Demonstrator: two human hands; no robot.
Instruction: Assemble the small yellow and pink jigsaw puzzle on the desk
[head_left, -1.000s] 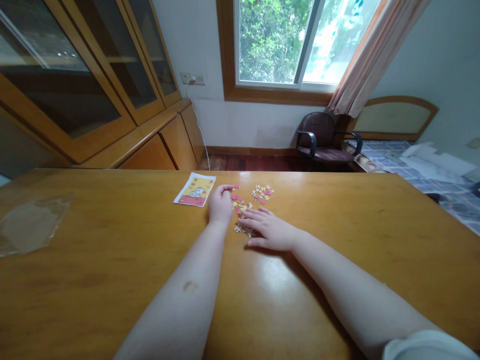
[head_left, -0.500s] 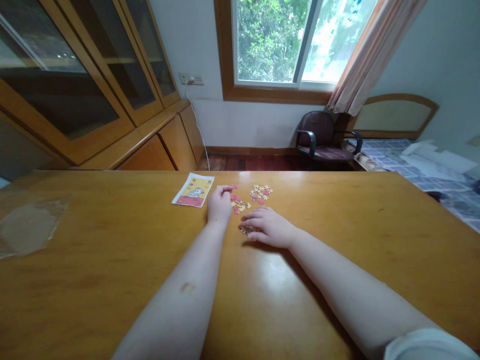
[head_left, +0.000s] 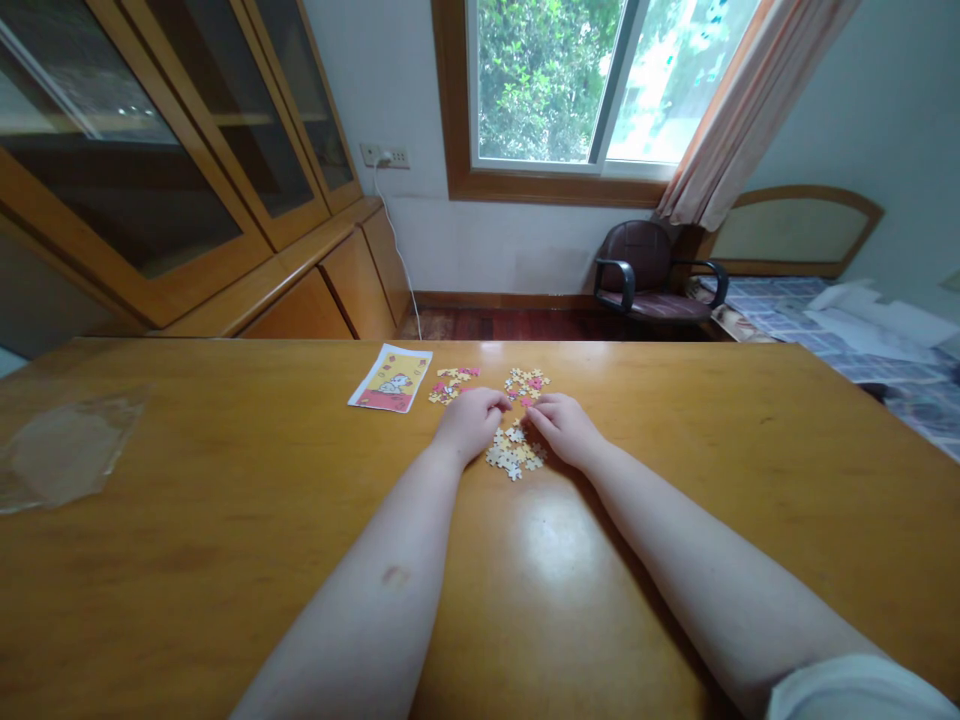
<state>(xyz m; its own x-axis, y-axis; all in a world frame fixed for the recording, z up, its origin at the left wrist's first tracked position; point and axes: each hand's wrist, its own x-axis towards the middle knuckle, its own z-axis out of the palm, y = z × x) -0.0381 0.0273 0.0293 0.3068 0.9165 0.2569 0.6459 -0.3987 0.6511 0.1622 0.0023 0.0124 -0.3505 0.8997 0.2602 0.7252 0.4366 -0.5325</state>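
Observation:
On the wooden table lie loose jigsaw pieces in three small heaps: a yellow and pink heap by the picture card, a second heap further right, and a pale heap between my hands. My left hand and my right hand rest side by side behind the pale heap, fingers curled, fingertips pinched toward each other. What they pinch is too small to make out. A yellow and red picture card lies to the left.
A clear plastic bag lies at the table's left edge. Beyond the table stand glass-door wooden cabinets, a dark office chair under the window, and a bed with papers at the right.
My left hand pulled back from the pieces near the card toward the middle. My right hand lifted off the pale heap, which now shows, and curled up beside the left hand.

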